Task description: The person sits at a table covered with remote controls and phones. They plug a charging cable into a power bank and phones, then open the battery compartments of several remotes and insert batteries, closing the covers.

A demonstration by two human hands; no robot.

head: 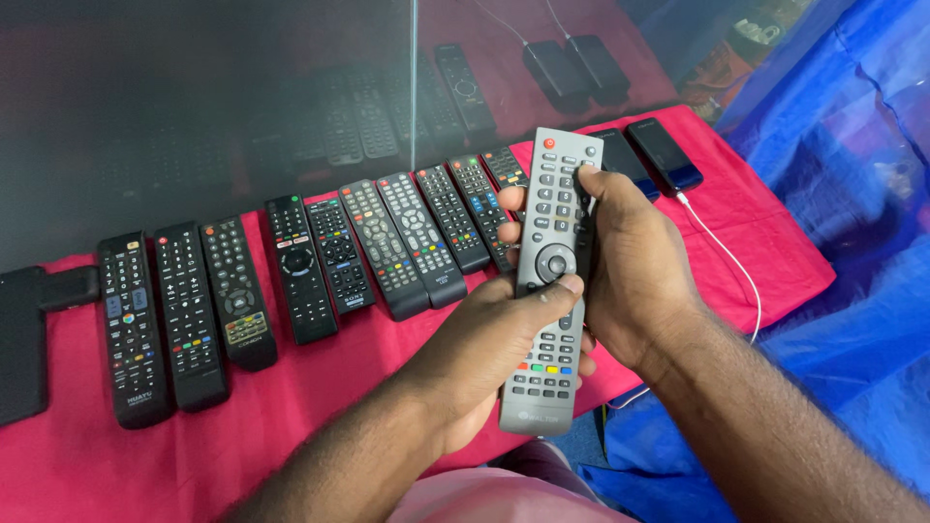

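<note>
A long grey remote control with many buttons is held upright over the red cloth. My left hand cups its lower half from the left, thumb resting just below the round navigation ring. My right hand grips its right edge, thumb pressing near the top right buttons. Behind it, a row of several black remotes lies side by side on the cloth.
A dark glossy screen stands behind the row and mirrors it. Two black boxes with a white cable sit at the cloth's far right. A black device lies at the left edge. Blue tarp covers the right.
</note>
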